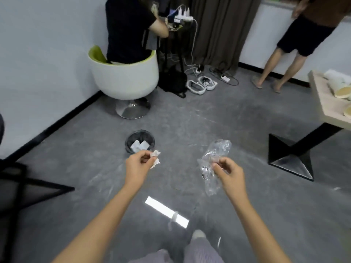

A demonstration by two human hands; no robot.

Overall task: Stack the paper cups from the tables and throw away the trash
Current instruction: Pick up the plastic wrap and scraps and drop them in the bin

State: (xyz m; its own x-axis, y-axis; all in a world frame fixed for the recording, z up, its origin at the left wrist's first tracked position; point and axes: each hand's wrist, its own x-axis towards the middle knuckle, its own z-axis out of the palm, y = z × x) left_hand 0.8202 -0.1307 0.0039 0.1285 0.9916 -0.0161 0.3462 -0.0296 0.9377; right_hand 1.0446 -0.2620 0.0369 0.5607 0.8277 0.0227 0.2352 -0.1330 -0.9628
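Bottom centre of the frame: striped trouser legs [201, 249] over a grey floor [190, 120], with a bright rectangular light reflection [167, 211] just ahead.

Two bare forearms reaching up from the bottom edge toward mid-frame.

Left of centre: left hand [138, 166], fingers curled, pinching a crumpled white tissue [155, 158] between thumb and fingertips.

Right of centre: right hand [228, 173], fingers curled, gripping a clear plastic wrapper [218, 149], crinkled, hanging both above and below the fist.

Just beyond the left hand, on the floor: a small round trash bin [129, 144] lined with a black bag, white scraps [139, 145] inside. Tissue held near the bin's near rim, not in it.

Far left edge: black chair frame [28, 185]. Mid right: black pyramid-shaped table base [290, 158].

Right edge, higher up: pale tabletop [326, 103] carrying paper cups [336, 84], lying on their sides, partly cut off by the frame.

Upper left of centre: white tub chair [125, 78] with green lining, a seated person [127, 31] in black facing away.

Beside the chair, on the floor: two white headsets [201, 85], a power strip [225, 78], tangled cables.

Top centre: dark curtain [220, 31]. Upper right: a standing person [296, 40] in dark shorts and sandals, seen from behind.
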